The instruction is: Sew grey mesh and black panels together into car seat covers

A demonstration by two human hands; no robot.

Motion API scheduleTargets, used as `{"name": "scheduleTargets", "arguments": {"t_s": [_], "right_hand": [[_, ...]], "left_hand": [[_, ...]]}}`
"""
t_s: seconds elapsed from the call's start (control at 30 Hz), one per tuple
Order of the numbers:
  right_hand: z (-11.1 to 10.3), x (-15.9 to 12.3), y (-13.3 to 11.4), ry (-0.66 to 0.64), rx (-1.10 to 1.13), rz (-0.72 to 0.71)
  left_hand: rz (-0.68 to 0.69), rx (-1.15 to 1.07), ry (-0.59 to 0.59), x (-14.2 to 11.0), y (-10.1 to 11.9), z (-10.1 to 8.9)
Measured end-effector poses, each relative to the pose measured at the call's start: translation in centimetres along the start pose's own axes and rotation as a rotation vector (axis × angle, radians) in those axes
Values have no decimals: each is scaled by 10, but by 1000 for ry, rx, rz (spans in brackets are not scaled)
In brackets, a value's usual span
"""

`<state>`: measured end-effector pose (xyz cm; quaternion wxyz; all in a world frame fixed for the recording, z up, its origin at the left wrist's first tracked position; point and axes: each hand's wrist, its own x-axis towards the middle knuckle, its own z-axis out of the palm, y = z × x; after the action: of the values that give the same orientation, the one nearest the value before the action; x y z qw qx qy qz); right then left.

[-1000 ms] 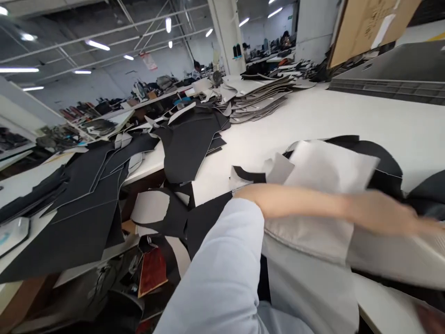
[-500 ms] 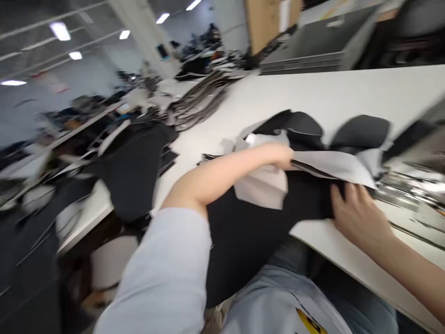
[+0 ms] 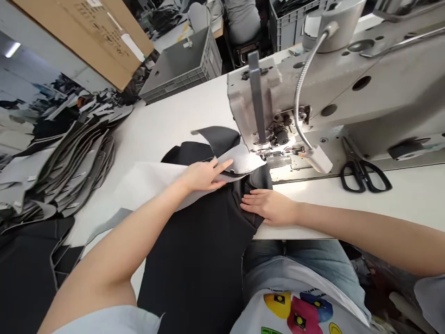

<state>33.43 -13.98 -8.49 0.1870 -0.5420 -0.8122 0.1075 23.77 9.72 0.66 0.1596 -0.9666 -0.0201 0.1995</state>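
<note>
A large piece of black fabric [image 3: 194, 260] hangs over the table edge toward my lap, its upper part bunched near a sewing machine [image 3: 278, 134]. White-backed fabric [image 3: 153, 178] is folded along its top, with a dark edge running toward the machine's needle area. My left hand [image 3: 203, 175] rests on this folded edge, fingers stretched out and apart, the index finger pointing toward the machine. Just left of the machine bed, my right hand [image 3: 266, 205] lies flat on the black fabric beside a short red stitch line. The needle tip cannot be made out.
Black-handled scissors [image 3: 363, 174] lean on the machine base at right. Stacks of dark fabric pieces [image 3: 69, 171] lie at the left. A grey crate [image 3: 184, 69] and a cardboard box [image 3: 90, 37] stand behind the white table [image 3: 163, 120]. Another person [image 3: 241, 21] sits beyond.
My view has swung right, bringing the sewing machine and scissors fully into sight. The fabric's top edge now reaches the needle area, and my hands are closer together on it.
</note>
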Motion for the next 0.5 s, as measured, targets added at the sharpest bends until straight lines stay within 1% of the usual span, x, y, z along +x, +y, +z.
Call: {"name": "scheduleTargets", "arguments": {"t_s": [0.07, 0.1, 0.13, 0.17, 0.2, 0.23, 0.3, 0.37, 0.43, 0.5], "right_hand": [[-1, -3, 1, -1, -40, 41], [-1, -4, 1, 24, -58, 93], [-1, -5, 2, 60, -75, 166], [-1, -5, 2, 94, -90, 242], [0, -4, 2, 116, -102, 302], [2, -4, 2, 122, -115, 331], [6, -3, 2, 119, -156, 306], [11, -3, 1, 142, -218, 240], [15, -3, -1, 201, -284, 197], [18, -4, -5, 254, -348, 169]], "left_hand": [[-9, -32, -91, -1, 7, -8], [-31, -15, -105, -4, 11, -11], [-61, 25, -89, -9, 16, -13], [-86, 77, -42, -14, 21, -13], [-95, 128, 29, -19, 24, -12], [-85, 166, 120, -24, 27, -9], [-29, 205, 314, -30, 31, 0], [40, 233, 468, -29, 32, 8], [88, 268, 556, -22, 31, 13], [89, 281, 558, -11, 27, 11]]}}
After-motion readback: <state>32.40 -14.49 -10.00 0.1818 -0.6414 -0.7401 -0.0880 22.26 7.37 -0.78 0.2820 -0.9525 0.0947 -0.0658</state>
